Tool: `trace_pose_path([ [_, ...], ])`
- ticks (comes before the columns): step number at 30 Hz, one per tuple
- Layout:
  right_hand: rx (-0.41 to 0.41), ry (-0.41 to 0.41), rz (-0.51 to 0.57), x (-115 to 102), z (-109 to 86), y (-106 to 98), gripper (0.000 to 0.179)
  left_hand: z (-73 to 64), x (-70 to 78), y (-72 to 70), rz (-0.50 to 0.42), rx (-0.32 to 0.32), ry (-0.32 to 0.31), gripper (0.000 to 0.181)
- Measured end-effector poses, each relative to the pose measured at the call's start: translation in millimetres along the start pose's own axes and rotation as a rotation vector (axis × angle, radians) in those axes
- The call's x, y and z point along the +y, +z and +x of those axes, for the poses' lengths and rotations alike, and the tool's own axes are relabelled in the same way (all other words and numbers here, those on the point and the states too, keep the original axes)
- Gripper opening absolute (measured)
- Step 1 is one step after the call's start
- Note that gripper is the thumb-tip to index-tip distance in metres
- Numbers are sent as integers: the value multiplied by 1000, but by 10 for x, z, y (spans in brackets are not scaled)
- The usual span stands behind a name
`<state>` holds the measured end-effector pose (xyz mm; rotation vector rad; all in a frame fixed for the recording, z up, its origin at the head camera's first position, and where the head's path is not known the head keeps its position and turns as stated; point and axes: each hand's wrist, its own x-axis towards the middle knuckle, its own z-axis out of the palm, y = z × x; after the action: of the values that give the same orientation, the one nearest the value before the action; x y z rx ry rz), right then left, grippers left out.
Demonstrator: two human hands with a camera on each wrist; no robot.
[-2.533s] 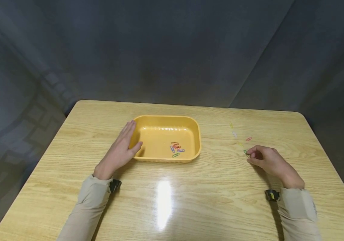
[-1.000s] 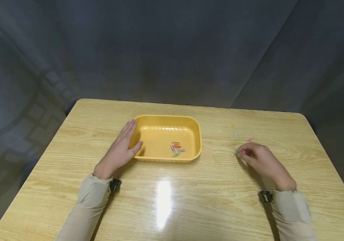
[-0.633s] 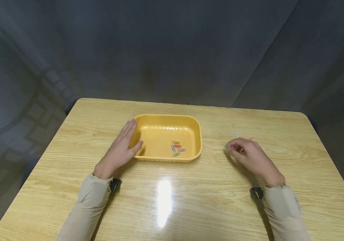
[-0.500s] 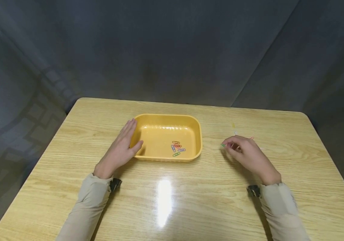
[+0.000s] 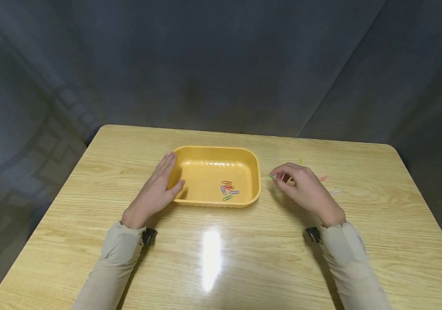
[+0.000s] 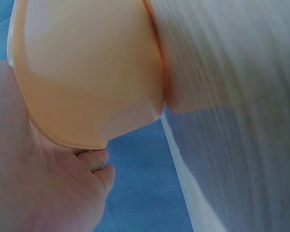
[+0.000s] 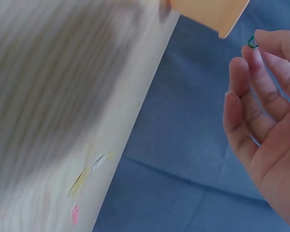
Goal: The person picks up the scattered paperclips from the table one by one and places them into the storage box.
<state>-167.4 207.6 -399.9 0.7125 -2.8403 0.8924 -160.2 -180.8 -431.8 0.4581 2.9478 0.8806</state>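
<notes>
A yellow tray [image 5: 213, 203] stands on the table, with several red, blue and green paper clips [image 5: 227, 187] lying in its right half. My left hand [image 5: 153, 191] rests against the tray's left side, its fingers straight along the rim and its thumb over the near left corner. Just right of the tray, my right hand [image 5: 302, 185] pinches a green paper clip [image 5: 271, 176] between thumb and fingertip, apart from the rim. In the right wrist view that green clip [image 7: 252, 42] sticks out at the fingertips, while the other fingers are loosely bent.
Loose paper clips lie on the table to the right: a yellow one [image 5: 300, 160] farther back, a reddish one [image 5: 323, 178] and a pale one [image 5: 335, 192]. The right wrist view also shows a yellow clip [image 7: 79, 181]. A dark curtain [image 5: 221, 64] hangs behind the table.
My right hand has pinched up the green paper clip and carried it left, close to the tray's right side. My left hand and the tray have stayed in place.
</notes>
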Motion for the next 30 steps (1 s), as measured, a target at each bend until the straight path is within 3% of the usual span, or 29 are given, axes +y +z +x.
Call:
trace_pose_path([
  [14,-26,-20,39,-176,247,97,15,10,-13,1,-2,0,7,80],
  [30,-47,-98,85,-372,448,275,15,0,-2,10,-2,6,1,80],
])
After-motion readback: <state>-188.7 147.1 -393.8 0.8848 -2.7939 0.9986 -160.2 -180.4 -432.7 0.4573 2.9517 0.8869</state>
